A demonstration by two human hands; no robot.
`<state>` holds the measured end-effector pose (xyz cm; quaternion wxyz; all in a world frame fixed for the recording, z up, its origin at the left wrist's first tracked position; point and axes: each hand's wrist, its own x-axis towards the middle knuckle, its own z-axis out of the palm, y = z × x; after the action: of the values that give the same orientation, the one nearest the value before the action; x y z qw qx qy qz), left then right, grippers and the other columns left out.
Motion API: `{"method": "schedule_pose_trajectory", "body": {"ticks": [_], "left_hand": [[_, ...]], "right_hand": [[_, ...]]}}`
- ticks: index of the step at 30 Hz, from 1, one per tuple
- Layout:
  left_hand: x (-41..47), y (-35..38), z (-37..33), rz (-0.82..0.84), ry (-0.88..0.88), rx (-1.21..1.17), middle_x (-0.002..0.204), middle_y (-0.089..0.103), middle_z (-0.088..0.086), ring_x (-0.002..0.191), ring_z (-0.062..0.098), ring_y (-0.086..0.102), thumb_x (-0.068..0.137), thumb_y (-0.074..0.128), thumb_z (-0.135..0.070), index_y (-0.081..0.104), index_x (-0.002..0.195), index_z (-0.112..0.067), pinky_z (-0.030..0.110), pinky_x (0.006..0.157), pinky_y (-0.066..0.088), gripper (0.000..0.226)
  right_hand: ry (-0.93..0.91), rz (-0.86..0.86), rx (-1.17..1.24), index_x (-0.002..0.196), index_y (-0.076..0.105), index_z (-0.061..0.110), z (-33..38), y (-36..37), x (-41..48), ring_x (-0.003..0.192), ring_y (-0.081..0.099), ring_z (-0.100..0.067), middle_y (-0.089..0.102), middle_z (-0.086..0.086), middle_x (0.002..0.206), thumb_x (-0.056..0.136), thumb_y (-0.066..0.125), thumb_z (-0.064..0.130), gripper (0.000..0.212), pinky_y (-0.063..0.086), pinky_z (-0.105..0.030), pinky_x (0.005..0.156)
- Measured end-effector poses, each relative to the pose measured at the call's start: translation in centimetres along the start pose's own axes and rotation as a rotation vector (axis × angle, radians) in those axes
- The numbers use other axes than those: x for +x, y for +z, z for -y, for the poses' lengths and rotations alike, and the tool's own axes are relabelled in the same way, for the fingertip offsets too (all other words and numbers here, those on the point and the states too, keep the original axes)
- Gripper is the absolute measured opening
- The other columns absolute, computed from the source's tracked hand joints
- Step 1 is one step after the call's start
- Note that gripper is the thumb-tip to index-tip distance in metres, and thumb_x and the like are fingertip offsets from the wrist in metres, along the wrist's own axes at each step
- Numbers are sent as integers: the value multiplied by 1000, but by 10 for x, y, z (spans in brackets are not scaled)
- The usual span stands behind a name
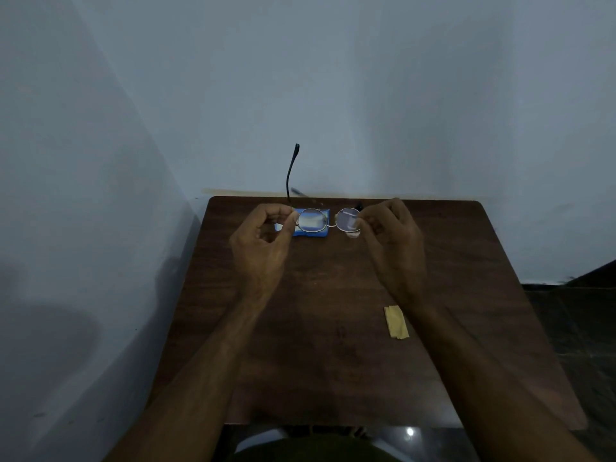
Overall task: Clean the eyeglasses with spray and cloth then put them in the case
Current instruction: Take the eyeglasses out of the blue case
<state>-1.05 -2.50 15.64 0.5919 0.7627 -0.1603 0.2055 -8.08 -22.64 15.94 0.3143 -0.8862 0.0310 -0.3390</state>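
so I've got the eyeglasses pinched at both ends, left grip at the left hinge, right grip on the right rim, held above the blue case at the tabletop's far side, yellow cloth lying nearer on the right

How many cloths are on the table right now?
1: the folded yellow cloth lies on the table, toward its right side. Another could hide behind the left hand or right hand.

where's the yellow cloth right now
In the head view the yellow cloth lies on the wooden table, right of centre, just beside the right forearm.
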Motion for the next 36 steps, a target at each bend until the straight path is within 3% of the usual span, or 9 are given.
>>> {"method": "schedule_pose_trajectory", "body": {"ticks": [4,7,9,12,15,20,25,29,36], "left_hand": [[3,-2,2,-3,-18,-7,94,77,2,91,5,71,95,77,-11,75,100,-4,16,79,55,8],[5,-3,7,24,-60,-35,96,77,3,95,9,73,96,77,-12,75,102,-3,14,76,55,11],[7,-3,12,52,-102,-66,97,78,1,98,13,74,97,77,-17,75,103,-6,21,77,59,13],[10,-1,18,75,-180,-88,94,80,-2,96,14,76,98,76,-25,75,101,-12,33,76,63,14],[14,0,22,98,-303,-174,91,81,2,94,15,78,98,75,-19,75,103,-6,31,80,64,13],[15,0,24,113,-600,-460,85,81,3,86,17,76,97,73,-9,71,114,-4,35,79,61,17],[8,-4,20,219,-792,-730,97,79,4,92,17,76,103,63,-9,75,114,-14,38,88,62,17],[1,-9,22,296,-800,-814,113,79,11,101,19,77,103,62,-9,74,120,-6,34,87,64,21],[-9,-7,30,276,-774,-768,107,81,10,94,17,79,99,66,-5,77,114,-7,29,82,63,18]], "right_hand": [[131,-132,184,95,69,7,4,6,2,84,65,-14,67,-1,94,95,71,2,6,54,-27,73],[254,-140,291,100,69,6,8,8,4,83,65,-6,69,-3,94,98,69,7,2,54,-20,72],[294,-134,324,103,67,6,9,9,4,80,65,-2,69,-3,95,100,67,10,5,53,-17,71],[318,-92,346,105,66,9,7,11,5,79,67,-15,69,-1,94,102,65,15,6,60,-36,70],[330,-53,337,104,67,13,5,11,6,78,69,-21,70,-1,91,100,69,15,6,61,-47,70],[410,-31,354,107,66,14,11,10,11,68,71,-23,72,-6,81,94,72,8,15,59,-35,56],[566,-24,345,89,70,10,14,16,17,51,62,-15,67,-1,64,90,69,6,5,51,-31,48],[723,-10,423,76,70,7,10,21,19,45,56,-12,63,7,54,89,67,4,14,53,-36,49],[832,4,474,71,68,5,2,26,16,41,52,-14,60,1,53,94,62,5,24,47,-28,41]]}}
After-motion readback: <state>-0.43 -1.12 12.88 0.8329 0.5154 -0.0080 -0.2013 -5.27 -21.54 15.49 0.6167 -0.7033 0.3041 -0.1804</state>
